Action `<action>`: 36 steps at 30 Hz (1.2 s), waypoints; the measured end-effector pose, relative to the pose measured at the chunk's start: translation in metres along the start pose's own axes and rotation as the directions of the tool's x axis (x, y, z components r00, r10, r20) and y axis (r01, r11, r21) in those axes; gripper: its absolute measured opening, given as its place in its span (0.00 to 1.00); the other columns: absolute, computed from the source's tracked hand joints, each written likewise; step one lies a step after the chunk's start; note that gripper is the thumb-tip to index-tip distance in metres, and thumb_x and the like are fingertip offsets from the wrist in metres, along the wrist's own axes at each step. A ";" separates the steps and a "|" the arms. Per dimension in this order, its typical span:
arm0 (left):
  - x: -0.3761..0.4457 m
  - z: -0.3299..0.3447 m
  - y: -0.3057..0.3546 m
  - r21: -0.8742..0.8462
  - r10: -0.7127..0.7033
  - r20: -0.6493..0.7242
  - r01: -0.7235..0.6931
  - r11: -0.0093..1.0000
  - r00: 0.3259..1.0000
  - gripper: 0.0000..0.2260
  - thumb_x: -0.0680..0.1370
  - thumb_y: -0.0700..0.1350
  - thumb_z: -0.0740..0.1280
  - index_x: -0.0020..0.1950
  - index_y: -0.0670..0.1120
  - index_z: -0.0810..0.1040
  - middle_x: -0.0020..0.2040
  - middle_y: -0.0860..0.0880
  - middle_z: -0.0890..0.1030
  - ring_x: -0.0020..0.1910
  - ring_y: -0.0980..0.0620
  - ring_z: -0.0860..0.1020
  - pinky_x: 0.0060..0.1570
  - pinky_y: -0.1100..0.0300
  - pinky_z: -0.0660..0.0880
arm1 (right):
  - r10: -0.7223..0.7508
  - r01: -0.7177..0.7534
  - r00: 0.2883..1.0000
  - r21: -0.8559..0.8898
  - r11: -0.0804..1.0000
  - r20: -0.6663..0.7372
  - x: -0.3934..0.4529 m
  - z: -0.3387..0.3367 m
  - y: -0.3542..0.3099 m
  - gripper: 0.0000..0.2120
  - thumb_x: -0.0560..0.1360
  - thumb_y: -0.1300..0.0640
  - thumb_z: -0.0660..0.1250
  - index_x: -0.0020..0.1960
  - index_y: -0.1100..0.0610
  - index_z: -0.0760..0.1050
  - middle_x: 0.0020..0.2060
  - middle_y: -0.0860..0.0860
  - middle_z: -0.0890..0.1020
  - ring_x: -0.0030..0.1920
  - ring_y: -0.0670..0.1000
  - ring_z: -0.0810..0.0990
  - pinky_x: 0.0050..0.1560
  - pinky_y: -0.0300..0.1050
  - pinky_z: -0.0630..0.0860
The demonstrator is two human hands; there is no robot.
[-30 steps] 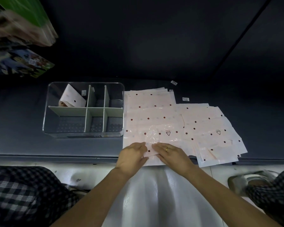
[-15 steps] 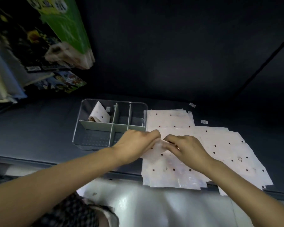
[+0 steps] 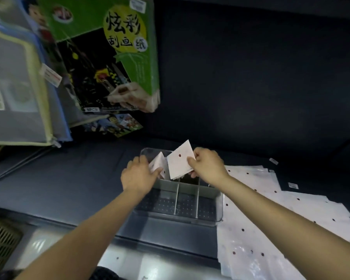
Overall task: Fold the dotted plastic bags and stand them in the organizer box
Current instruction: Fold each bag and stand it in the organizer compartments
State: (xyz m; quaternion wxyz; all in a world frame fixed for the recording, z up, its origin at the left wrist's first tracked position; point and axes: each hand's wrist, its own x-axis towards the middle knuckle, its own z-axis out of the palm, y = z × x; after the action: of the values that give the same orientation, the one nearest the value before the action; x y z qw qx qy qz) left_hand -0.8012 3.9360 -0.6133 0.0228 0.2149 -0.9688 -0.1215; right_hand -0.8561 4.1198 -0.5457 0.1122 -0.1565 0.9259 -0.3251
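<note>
Now the right hand (image 3: 208, 165) pinches a folded dotted bag (image 3: 180, 160), tilted, above the far compartments of the organizer box (image 3: 218, 201) on the dark table (image 3: 69, 178). Beside it, the left hand (image 3: 138, 175) touches another folded bag (image 3: 157, 163) standing in the far left compartment, fingers fairly straight. Flat dotted bags (image 3: 271, 215) lie spread just right of the box.

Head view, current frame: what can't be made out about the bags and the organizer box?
- Far compartments of the organizer box: hidden behind both hands.
- Folded bag in the right hand: its lower edge and fold count unclear.
- Earlier folded bag: partly covered by the left hand; whether it is gripped or only touched, unclear.
- Flat bag pile: cut off by the right edge.
</note>
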 end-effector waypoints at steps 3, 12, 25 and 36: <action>0.006 0.008 -0.003 -0.031 0.003 0.013 -0.003 1.000 1.000 0.17 0.77 0.57 0.61 0.52 0.44 0.76 0.53 0.46 0.77 0.53 0.46 0.74 0.43 0.54 0.72 | -0.039 0.036 0.999 -0.220 0.975 -0.009 0.015 0.017 -0.011 0.09 0.77 0.55 0.58 0.43 0.58 0.72 0.39 0.55 0.83 0.36 0.54 0.81 0.36 0.46 0.77; 0.007 0.016 -0.025 -0.454 -0.235 0.006 0.212 0.865 0.972 0.12 0.77 0.46 0.63 0.34 0.48 0.68 0.35 0.49 0.75 0.33 0.50 0.72 0.27 0.61 0.60 | 0.008 -0.018 1.000 -0.418 0.908 -0.025 0.044 0.080 -0.043 0.11 0.77 0.58 0.58 0.52 0.61 0.75 0.47 0.58 0.81 0.43 0.57 0.79 0.35 0.45 0.69; 0.000 0.025 -0.051 -0.540 -0.094 -0.053 0.050 0.840 0.994 0.10 0.78 0.56 0.63 0.46 0.50 0.68 0.43 0.54 0.71 0.40 0.53 0.73 0.33 0.58 0.67 | 0.187 -0.208 0.952 0.060 0.976 0.243 0.062 0.123 -0.041 0.20 0.80 0.43 0.53 0.53 0.57 0.73 0.49 0.56 0.80 0.52 0.56 0.78 0.53 0.48 0.71; -0.001 0.015 -0.037 -0.403 -0.111 0.002 0.102 0.910 0.994 0.24 0.77 0.52 0.66 0.67 0.44 0.65 0.64 0.42 0.68 0.61 0.42 0.69 0.52 0.47 0.71 | -0.001 -0.022 0.967 0.087 0.996 0.256 0.032 0.095 -0.022 0.14 0.80 0.51 0.58 0.59 0.57 0.75 0.55 0.54 0.80 0.56 0.53 0.77 0.58 0.47 0.72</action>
State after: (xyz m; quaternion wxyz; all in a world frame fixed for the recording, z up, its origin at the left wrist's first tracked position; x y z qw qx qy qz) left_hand -0.7862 3.9071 -0.6371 0.0699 0.2592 -0.9097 -0.3168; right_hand -0.8515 4.0383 -0.6077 0.2394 -0.1872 0.8889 -0.3427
